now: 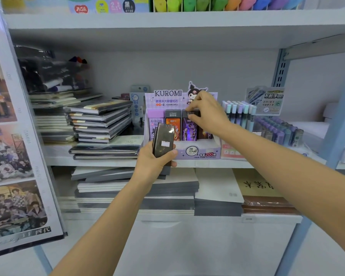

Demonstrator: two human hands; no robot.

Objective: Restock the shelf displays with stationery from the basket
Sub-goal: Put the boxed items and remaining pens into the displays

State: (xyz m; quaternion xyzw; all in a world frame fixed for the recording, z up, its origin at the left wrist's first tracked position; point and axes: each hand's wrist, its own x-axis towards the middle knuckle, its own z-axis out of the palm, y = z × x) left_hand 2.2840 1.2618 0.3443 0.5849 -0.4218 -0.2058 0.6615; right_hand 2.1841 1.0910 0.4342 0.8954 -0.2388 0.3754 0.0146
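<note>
On the middle white shelf [100, 161], left hand [154, 159] grips a small stack of dark, flat plastic lead-refill packs [164, 140], held just in front of the lilac cardboard Kuromi display box [199, 153]. Front row of box looks part filled. Right hand [206, 114] pinches the top of a purple-printed pack [189, 129] standing in the box. Judgement: restocking under way; held stack not yet placed. Basket not in view.
</note>
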